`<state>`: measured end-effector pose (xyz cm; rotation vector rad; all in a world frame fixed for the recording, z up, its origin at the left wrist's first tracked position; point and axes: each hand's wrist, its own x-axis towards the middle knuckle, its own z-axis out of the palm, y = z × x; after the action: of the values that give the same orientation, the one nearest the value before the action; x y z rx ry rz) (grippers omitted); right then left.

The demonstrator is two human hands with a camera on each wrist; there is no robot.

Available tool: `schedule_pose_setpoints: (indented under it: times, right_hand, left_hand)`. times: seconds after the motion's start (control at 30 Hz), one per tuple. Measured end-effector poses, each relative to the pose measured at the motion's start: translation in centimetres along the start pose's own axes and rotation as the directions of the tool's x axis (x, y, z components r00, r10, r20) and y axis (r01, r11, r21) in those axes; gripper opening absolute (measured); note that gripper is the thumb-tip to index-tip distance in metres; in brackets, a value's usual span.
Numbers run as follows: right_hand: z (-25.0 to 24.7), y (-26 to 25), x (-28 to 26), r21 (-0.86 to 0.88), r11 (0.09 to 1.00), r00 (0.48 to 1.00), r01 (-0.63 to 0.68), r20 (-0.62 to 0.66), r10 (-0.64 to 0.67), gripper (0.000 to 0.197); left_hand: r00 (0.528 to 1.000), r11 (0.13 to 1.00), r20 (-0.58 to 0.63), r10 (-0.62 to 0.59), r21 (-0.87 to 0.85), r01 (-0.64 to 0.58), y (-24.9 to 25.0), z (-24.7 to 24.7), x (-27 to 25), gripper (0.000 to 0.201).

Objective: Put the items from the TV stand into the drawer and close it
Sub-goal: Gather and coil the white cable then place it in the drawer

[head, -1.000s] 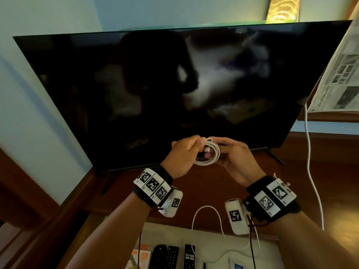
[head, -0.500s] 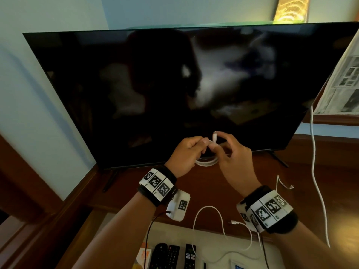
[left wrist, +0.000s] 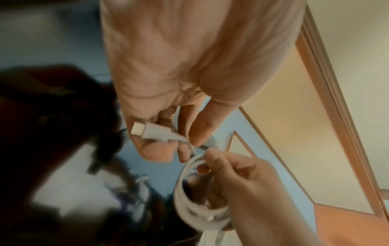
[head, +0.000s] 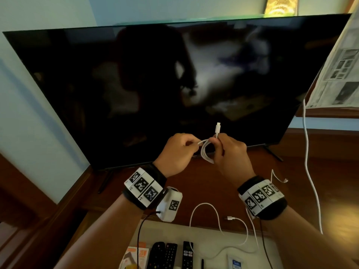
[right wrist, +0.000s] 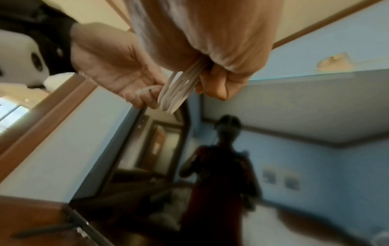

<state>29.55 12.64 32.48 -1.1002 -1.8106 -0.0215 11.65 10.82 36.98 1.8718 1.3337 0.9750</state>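
Three black remote controls [head: 171, 256] lie side by side at the near edge, inside the open drawer [head: 272, 247], whose floor is pale and smooth. Left of them is an orange-and-white packet [head: 134, 256]; to the right a small white-and-blue item [head: 234, 263] shows only in part. A loose white cable [head: 218, 222] loops from the drawer floor up onto the near edge of the dark, glossy wooden tabletop [head: 204, 183], its plug end lying on the wood.

Both forearms reach forward and upward from the near corners, each wrist wrapped in a black band with square-patterned markers. The hands meet in the air above the tabletop, in front of the television [head: 174, 84]. Between them is a coiled white charging cable [head: 206, 152] [left wrist: 189, 191] [right wrist: 179, 89], wound into several round turns. The left hand [head: 177, 152] [left wrist: 179, 83] pinches a strand near one plug between curled thumb and fingers. The right hand [head: 231, 154] [left wrist: 242, 179] curls its fingers through the coil and grips it, with the other plug [head: 218, 128] standing upright above its knuckles.

Farther right, another white cord [head: 308, 171] hangs down past a newspaper [head: 340, 65] draped on a wooden ledge.
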Motion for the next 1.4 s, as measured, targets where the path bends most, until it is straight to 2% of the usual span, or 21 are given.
schedule_pose_setpoints:
  times: [0.07, 0.2, 0.27, 0.37, 0.5, 0.57, 0.63, 0.7, 0.8, 0.87, 0.93, 1.1, 1.17, 1.23, 1.3, 1.33, 1.4]
  right_hand:
    - [0.4, 0.4, -0.2, -0.038, 0.999, 1.0, 0.026, -0.001, -0.026, 0.022]
    - [0.9, 0.2, 0.2, -0.042, 0.998, 0.999, 0.036, -0.01, -0.037, 0.026]
    - [0.6, -0.3, 0.6, 0.01, 1.0, 0.999, 0.005, -0.035, -0.005, 0.022]
    - [0.2, -0.9, 0.8, 0.152, 0.983, 0.993, -0.104, -0.042, 0.111, 0.024]
    - [0.0, -1.7, 0.5, 0.294, 0.935, 0.98, -0.197, 0.022, 0.199, 0.047]
    - [-0.1, -1.7, 0.3, 0.315, 0.926, 0.978, -0.206, 0.046, 0.202, 0.045]
    - [-0.1, -1.6, 0.1, 0.335, 0.917, 0.976, -0.216, 0.072, 0.203, 0.035]
    - [0.1, -1.5, -0.1, 0.348, 0.91, 0.974, -0.226, 0.082, 0.21, 0.033]
    - [0.3, -1.5, -0.3, 0.363, 0.896, 0.967, -0.255, 0.081, 0.242, 0.036]
    - [0.4, -1.5, -0.2, 0.403, 0.868, 0.956, -0.291, 0.088, 0.279, 0.039]
    - [0.4, -1.5, -0.3, 0.432, 0.845, 0.947, -0.315, 0.086, 0.309, 0.042]
    - [0.9, -1.7, -0.8, 0.455, 0.821, 0.934, -0.346, 0.087, 0.345, 0.034]
    - [1.1, -1.9, -0.9, 0.501, 0.78, 0.921, -0.376, 0.111, 0.373, 0.028]
    - [1.0, -1.9, -0.8, 0.55, 0.729, 0.905, -0.409, 0.141, 0.401, 0.026]
    - [0.8, -1.6, -0.6, 0.554, 0.712, 0.897, -0.431, 0.173, 0.408, 0.029]
    - [0.8, -1.5, -0.5, 0.553, 0.711, 0.896, -0.434, 0.189, 0.401, 0.031]
    - [0.8, -1.3, -0.6, 0.534, 0.729, 0.902, -0.428, 0.21, 0.377, 0.035]
  left_hand:
    - [1.0, 1.0, -0.027, -0.011, 0.001, 0.011, 0.5, -0.1, -0.2, 0.017]
    - [0.991, 0.983, -0.099, -0.09, -0.169, 0.073, 1.1, 0.6, -0.3, 0.009]
    - [0.983, 0.97, -0.143, -0.115, -0.228, 0.081, 1.0, 1.4, -0.4, 0.01]
    - [0.973, 0.97, -0.215, -0.087, -0.239, 0.034, 0.4, 2.5, -0.4, 0.012]
    - [0.947, 0.994, -0.312, -0.074, -0.104, 0.043, -0.5, 3.5, -0.2, 0.037]
    - [0.941, 0.997, -0.338, -0.034, 0.054, 0.056, -0.8, 3.7, -0.1, 0.04]
    - [0.935, 0.957, -0.353, 0.018, 0.278, 0.086, -1.1, 3.5, 0.0, 0.036]
    - [0.956, 0.938, -0.294, 0.012, 0.336, 0.091, -1.4, 3.3, 0.5, 0.036]
    - [0.98, 0.983, -0.194, 0.042, 0.183, -0.006, -2.5, 3.6, 1.2, 0.029]
    - [0.982, 0.998, -0.18, 0.056, 0.025, -0.052, -2.7, 4.2, 1.2, 0.021]
    - [0.975, 0.992, -0.216, 0.045, -0.105, -0.069, -2.9, 5.1, 1.1, 0.021]
    - [0.939, 0.994, -0.335, -0.082, -0.091, 0.055, -3.0, 6.8, 1.3, 0.03]
    - [0.928, 0.985, -0.351, -0.125, -0.16, 0.073, -2.7, 6.8, 1.3, 0.032]
    - [0.931, 0.959, -0.329, -0.158, -0.278, 0.064, -2.5, 6.7, 1.2, 0.029]
    - [0.942, 0.943, -0.281, -0.182, -0.321, 0.086, -2.7, 6.5, 1.2, 0.025]
    - [0.945, 0.952, -0.275, -0.176, -0.293, 0.092, -2.9, 6.5, 1.2, 0.023]
    - [0.945, 0.987, -0.3, -0.132, -0.123, 0.099, -3.1, 6.3, 1.1, 0.019]
